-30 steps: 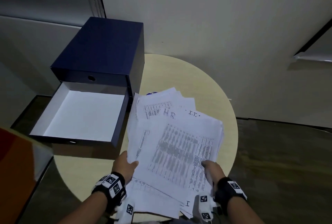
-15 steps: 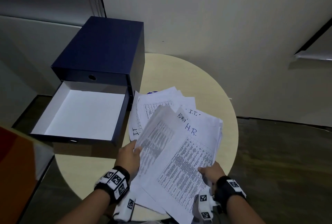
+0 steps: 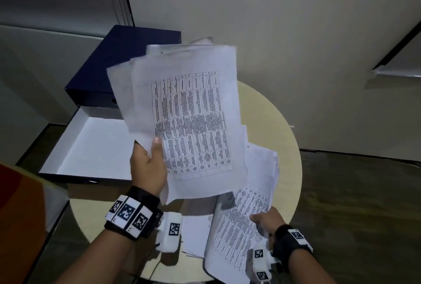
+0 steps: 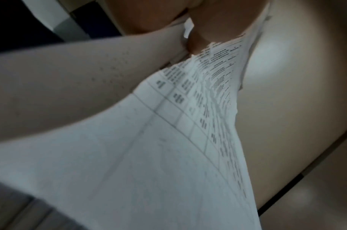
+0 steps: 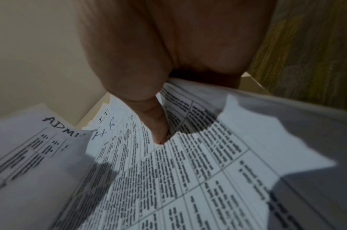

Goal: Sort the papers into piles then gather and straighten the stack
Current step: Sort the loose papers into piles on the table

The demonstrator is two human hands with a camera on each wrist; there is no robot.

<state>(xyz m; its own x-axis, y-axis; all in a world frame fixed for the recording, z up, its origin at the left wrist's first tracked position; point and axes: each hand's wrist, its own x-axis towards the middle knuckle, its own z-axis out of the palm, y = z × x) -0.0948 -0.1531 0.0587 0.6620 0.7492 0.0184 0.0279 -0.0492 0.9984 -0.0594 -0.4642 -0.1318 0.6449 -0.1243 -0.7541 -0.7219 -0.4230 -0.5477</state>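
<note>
Left hand [image 3: 148, 167] is raised above the table [image 3: 268, 110], thumb on top and fingers behind, pinching a bunch of sheets [image 3: 189, 119] by the lower left edge. Sheets stand near upright, fanned unevenly, printed table facing the camera, in front of the blue box [image 3: 95, 83]. Right hand [image 3: 267, 221] is low at the table's near right, thumb pressed on top of the remaining papers [image 3: 239, 229], fingers underneath, gripping them. That pile lies loose and skewed on the round table; handwritten "ADMIN", "H.R." and "I.T." labels show in the right wrist view. The box's white drawer [image 3: 91, 147] is pulled out on the left.
</note>
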